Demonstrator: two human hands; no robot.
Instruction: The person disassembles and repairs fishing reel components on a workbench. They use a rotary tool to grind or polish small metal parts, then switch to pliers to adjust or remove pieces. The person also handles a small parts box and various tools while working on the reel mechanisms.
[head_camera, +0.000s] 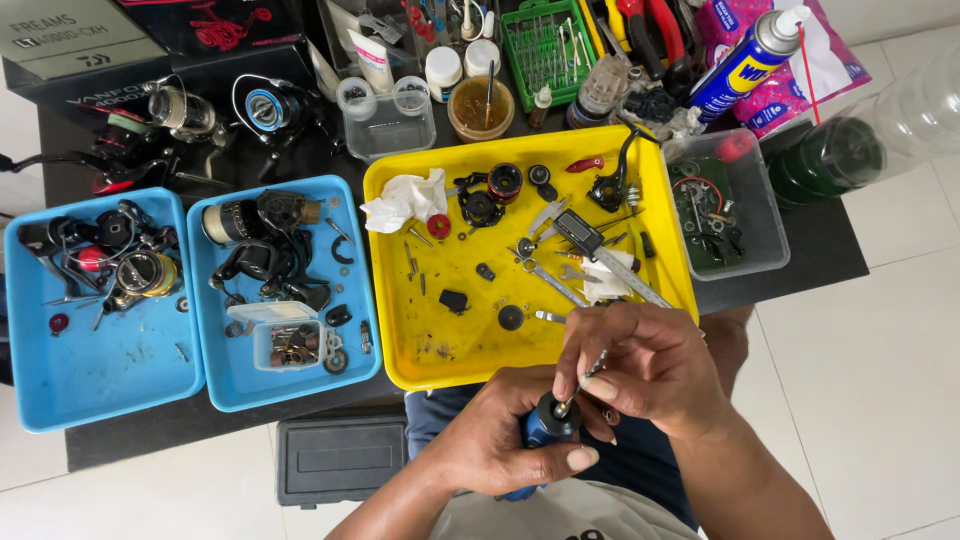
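White floor tiles surround a dark tabletop (820, 250) crowded with trays. Below its near edge, the left hand (500, 440) is wrapped tight around a blue-and-black screwdriver handle (545, 425), held upright over the lap. The right hand (645, 365) pinches a thin silver metal bit (583, 380) whose lower end meets the handle's top; it looks not fully seated. Judging by the yellow plastic tray (400, 340), disassembly is well advanced: a black spool (505, 182), small screws, a digital caliper (580, 235) and a crumpled white tissue (405, 200) lie scattered there. Two blue trays (120, 390) at left hold more fishing-reel parts, unassembled.
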